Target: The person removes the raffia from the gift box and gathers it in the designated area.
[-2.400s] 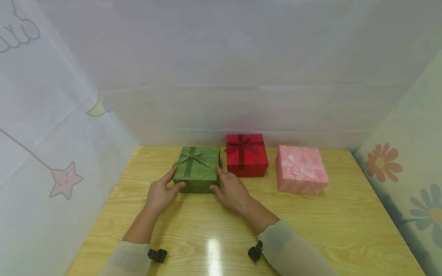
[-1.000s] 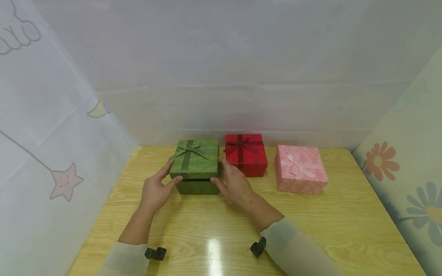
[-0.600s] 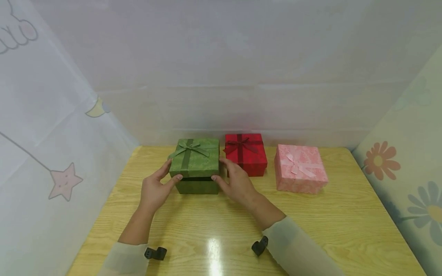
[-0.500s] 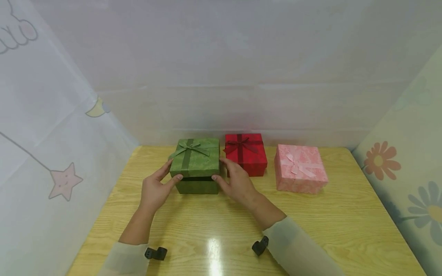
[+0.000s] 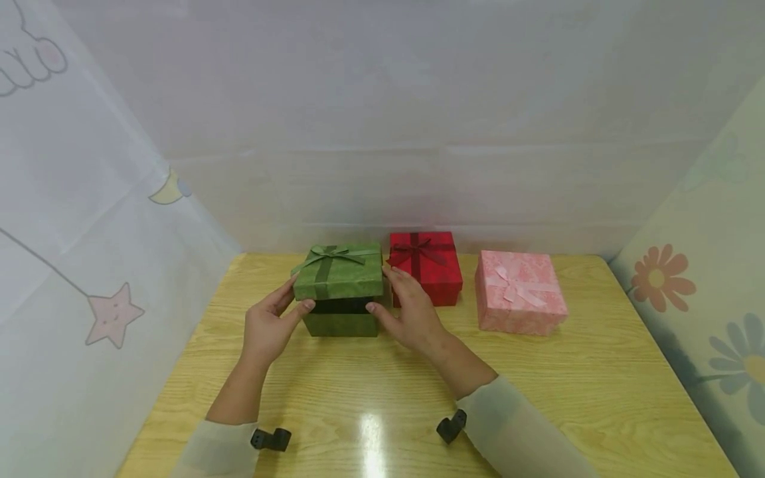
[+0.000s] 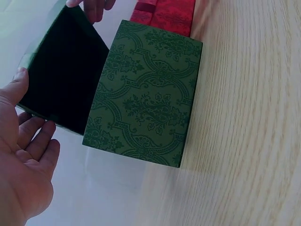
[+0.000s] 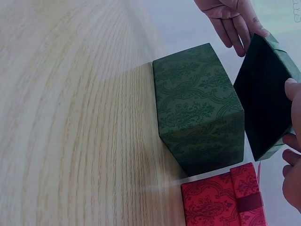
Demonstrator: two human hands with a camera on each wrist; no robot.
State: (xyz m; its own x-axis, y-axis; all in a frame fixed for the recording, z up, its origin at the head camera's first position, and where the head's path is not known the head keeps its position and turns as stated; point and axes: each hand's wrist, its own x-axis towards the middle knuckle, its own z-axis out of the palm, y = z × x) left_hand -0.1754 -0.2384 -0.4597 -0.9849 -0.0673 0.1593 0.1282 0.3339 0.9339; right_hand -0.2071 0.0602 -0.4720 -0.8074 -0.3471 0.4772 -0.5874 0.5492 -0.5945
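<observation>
Pinching opposite sides of a square, patterned green, seemingly cardboard lid (image 5: pixel 349 275) with left hand (image 5: pixel 267 332) and right hand (image 5: pixel 414 317), tilted over its matching square box (image 5: pixel 342 324) at lower centre-left of frame, probably handling light and stiff, suiting side-wall grips clear of the soft green ribbon bow (image 5: pixel 336 254).

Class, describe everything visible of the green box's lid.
The green lid is squarish and looks like mottled card, with a ribbon crossing its top, a green bow and a very dark inside. It tilts over the green base, near edge raised, leaving a dark gap; whether its far edge touches the base is hidden. In the head view it is left of the red box. The left hand and right hand hold it at opposite sides, thumbs at the near edge.
</observation>
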